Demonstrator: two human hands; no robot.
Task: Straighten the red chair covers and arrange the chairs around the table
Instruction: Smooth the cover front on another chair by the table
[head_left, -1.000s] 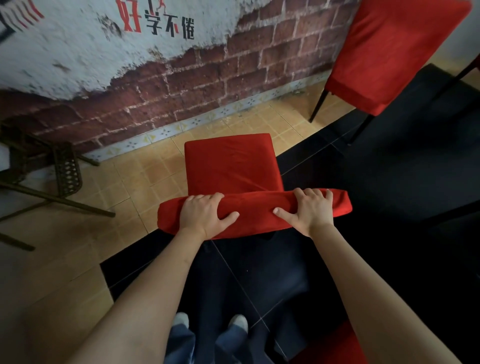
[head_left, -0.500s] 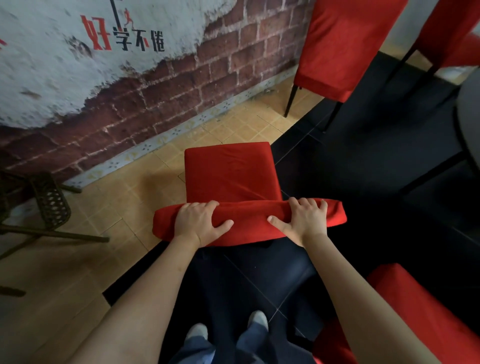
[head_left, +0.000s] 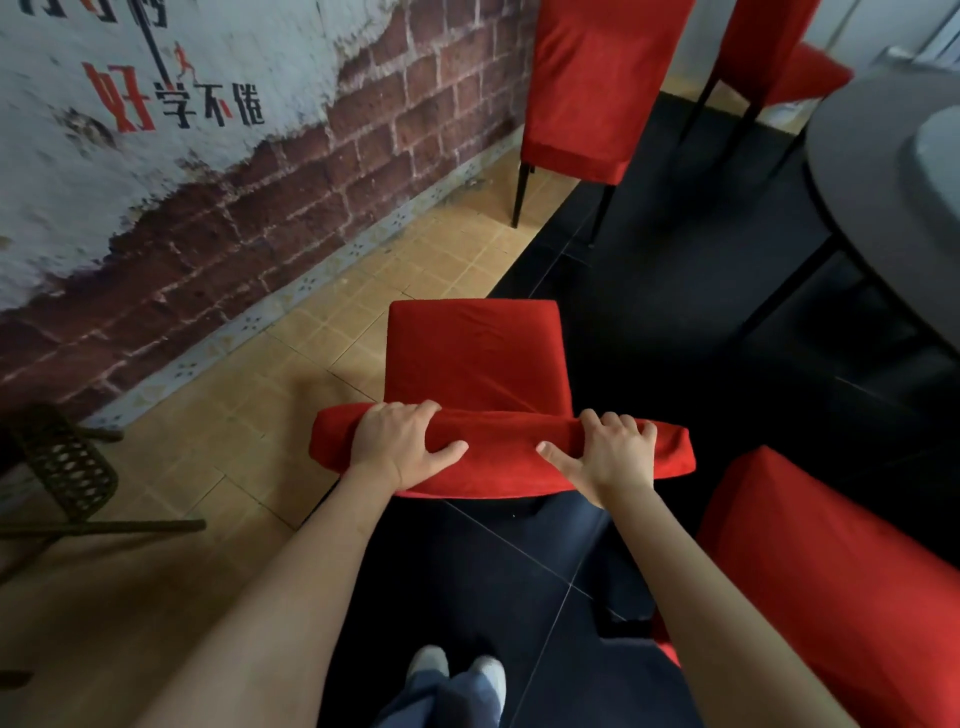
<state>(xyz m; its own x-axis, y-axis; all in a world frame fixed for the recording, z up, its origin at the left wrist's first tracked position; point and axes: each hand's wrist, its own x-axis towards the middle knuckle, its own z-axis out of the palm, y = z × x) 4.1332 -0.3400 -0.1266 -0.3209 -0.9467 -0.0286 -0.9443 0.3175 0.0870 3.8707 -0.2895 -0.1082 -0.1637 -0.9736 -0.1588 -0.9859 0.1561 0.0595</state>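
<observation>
Squarely gripped chair (head_left: 475, 358), seat facing away

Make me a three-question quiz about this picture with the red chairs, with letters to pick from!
1. Where is the round dark grey table?
A. far right
B. by the brick wall
C. behind the feet

2. How many red fabric-covered chairs show?
A. two
B. four
C. six

3. What are the hands doing?
A. hanging free
B. gripping a chair's backrest top
C. touching the table

Answers:
1 A: the table sits at the right edge.
2 B: the held chair, one at lower right, two at the top.
3 B: the left hand and right hand curl over the backrest top.
</observation>
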